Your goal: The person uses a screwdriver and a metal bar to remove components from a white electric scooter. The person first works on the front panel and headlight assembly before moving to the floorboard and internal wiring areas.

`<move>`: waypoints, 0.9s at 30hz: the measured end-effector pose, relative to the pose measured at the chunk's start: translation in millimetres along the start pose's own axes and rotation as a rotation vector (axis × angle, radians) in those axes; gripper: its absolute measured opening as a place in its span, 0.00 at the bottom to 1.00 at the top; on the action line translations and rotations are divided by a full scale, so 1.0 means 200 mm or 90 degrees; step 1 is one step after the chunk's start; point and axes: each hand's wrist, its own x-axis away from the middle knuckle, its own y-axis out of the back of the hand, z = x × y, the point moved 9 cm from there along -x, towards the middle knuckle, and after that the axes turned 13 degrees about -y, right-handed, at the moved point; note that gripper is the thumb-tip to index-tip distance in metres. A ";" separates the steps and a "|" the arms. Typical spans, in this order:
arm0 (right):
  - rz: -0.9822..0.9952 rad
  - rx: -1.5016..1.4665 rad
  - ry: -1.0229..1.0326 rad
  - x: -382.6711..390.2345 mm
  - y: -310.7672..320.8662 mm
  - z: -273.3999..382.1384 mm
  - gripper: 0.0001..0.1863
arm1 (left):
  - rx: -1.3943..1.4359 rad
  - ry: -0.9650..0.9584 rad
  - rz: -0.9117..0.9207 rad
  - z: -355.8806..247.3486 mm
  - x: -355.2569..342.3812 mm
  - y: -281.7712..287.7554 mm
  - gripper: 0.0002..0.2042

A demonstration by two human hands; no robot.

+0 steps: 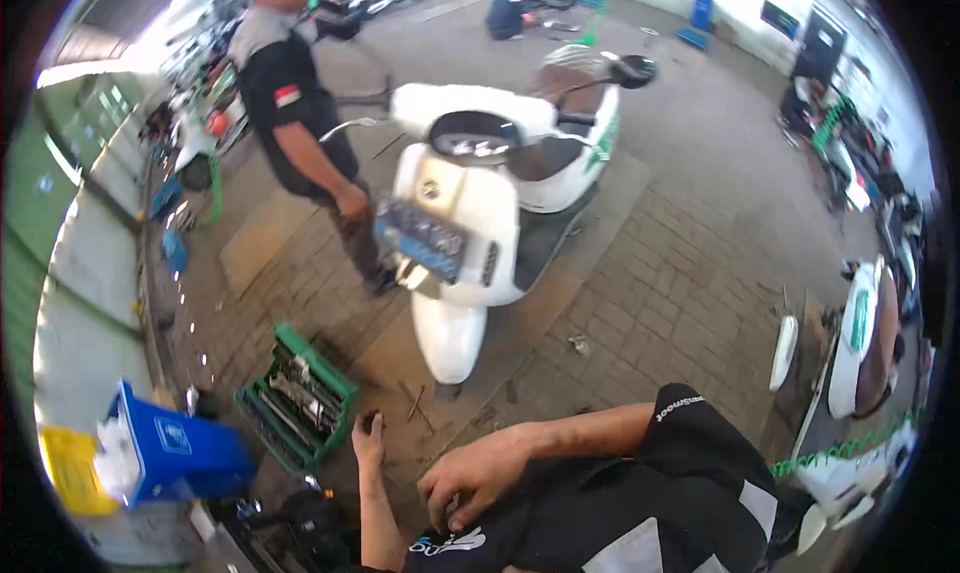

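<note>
My left hand [369, 437] is raised beside the green toolbox [345, 388], its fingers loosely curled and a gap showing by the thumb. I see nothing in it. Close to my black shirt [590, 503], my right hand [478, 476] is bent inward with curled fingers; whatever lies between them is hidden. Metal hand tools [305, 391] fill the open toolbox on the floor. Ahead stands a white scooter [450, 343] with its front toward me. A blue-and-black panel [420, 241] is across its front, near another person's hand [351, 201].
A person [300, 103] stands left of the scooter. A blue bin [190, 448] and a yellow bin [75, 468] are at lower left. White body panels [785, 353] and a green coiled hose [850, 443] lie at right. Another person [506, 15] crouches far back.
</note>
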 end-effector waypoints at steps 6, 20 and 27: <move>-0.130 0.055 -0.045 0.89 0.12 0.13 0.09 | -0.058 -0.070 0.291 -0.35 -0.11 -1.32 0.13; -0.796 -0.322 0.406 2.53 0.88 0.29 0.10 | 0.110 0.028 0.441 -0.80 -0.26 -2.87 0.15; -0.917 -0.007 0.320 3.17 1.71 0.11 0.17 | 0.327 0.041 0.224 -0.72 -1.02 -3.47 0.20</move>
